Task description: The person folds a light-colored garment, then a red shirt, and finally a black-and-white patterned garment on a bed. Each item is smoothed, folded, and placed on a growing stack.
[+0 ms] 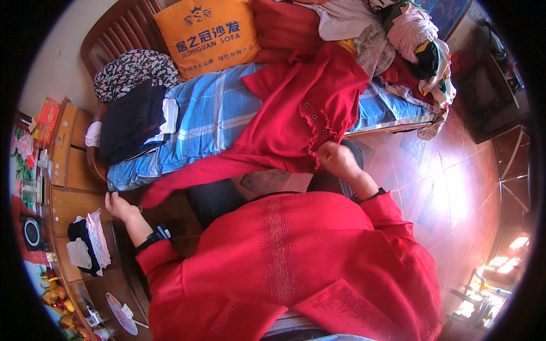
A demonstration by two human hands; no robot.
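A red long-sleeved garment [294,115] with metal eyelets and a ruffled edge lies spread over a blue checked sofa cushion [213,111], one sleeve reaching toward the lower left. At its ruffled edge, my right hand [339,162] is curled closed on the fabric. My left hand [121,206] is by the cushion's front left corner, beside the blurred sleeve end; whether its fingers hold any cloth cannot be told. Folded dark clothes [132,119] and striped cloth [168,119] are stacked on the cushion's left part.
Behind are an orange printed pillow [209,38], a red cushion [283,27], a floral cloth bundle [136,74] and heaped clothes [413,34]. A wooden cabinet [64,204] stands at left, near small folded clothes [96,243] and a round hand fan [121,313]. Tiled floor [431,192] lies right.
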